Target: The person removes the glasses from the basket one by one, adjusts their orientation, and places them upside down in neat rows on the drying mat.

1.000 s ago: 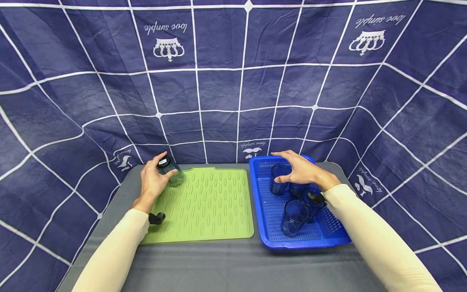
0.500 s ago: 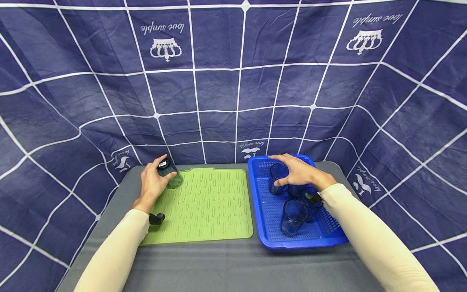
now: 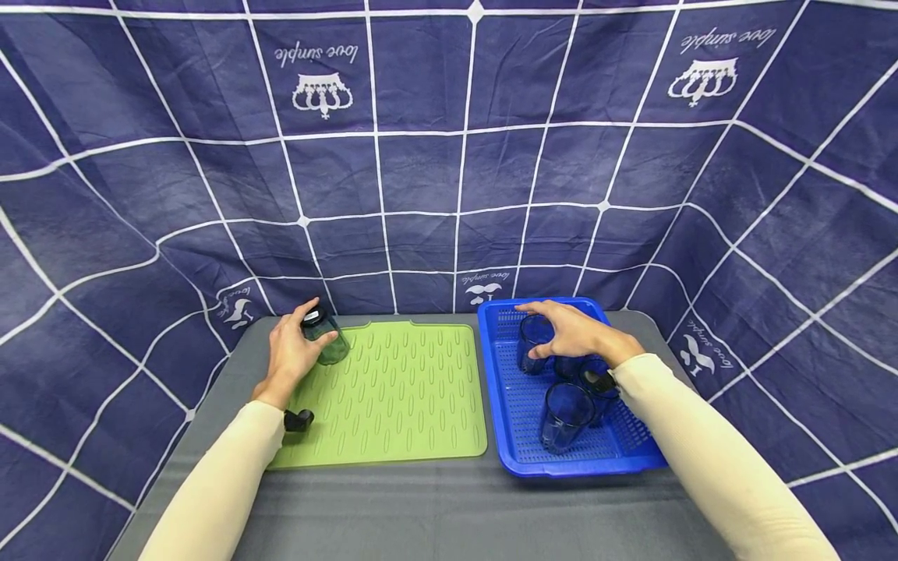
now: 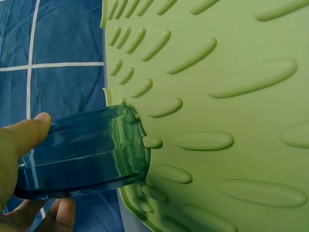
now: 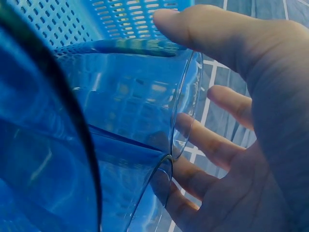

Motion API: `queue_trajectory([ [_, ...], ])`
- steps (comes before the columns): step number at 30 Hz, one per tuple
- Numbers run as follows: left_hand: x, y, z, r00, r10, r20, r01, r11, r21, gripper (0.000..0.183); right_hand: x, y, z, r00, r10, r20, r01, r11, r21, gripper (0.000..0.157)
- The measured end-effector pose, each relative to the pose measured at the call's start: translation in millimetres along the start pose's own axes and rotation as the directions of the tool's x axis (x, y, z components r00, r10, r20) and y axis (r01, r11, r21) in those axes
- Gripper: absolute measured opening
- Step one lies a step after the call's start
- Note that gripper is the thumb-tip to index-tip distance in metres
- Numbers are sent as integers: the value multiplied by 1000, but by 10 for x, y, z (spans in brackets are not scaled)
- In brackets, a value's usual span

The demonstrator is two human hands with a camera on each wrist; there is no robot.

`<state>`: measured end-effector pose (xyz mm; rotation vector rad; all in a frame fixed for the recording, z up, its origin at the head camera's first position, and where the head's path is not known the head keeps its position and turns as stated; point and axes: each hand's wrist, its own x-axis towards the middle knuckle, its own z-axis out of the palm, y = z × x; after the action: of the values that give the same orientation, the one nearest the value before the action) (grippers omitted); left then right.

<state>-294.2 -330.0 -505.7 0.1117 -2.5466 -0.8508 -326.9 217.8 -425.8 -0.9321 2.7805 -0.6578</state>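
Note:
My left hand grips a tinted drinking glass by its upper end, at the mat's far left corner. The glass stands mouth down on the green ribbed mat, its dark base with a small white label facing up. In the left wrist view, the thumb lies along one side of this glass, with fingers on the other. My right hand is over the blue basket, thumb and fingers spread around the rim of an upright glass. In the right wrist view, some fingers show through the glass.
Several more glasses stand in the basket, including a front glass and another glass beneath the right wrist. A grey cloth covers the table, and a blue checked curtain rises behind and at both sides.
The glass in my left hand has become slightly more upright, its lower end shifting a little left and toward me. My right hand has lowered slightly around the glass in the basket.

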Motion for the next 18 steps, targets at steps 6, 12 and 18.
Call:
queue_trajectory([
  [6,1,-11,1,1000,3,7,-3,1000,3,84,-7,-1,16,1000,-7,-2,7,1000,-23,89],
  [12,-13,-11,-7,1000,-3,15,3,1000,3,88,-14,1,21,1000,16,13,-15,998,-62,86],
  [18,-15,-16,-16,1000,0,23,0,1000,4,89,-3,11,26,1000,15,10,-14,997,-77,82],
])
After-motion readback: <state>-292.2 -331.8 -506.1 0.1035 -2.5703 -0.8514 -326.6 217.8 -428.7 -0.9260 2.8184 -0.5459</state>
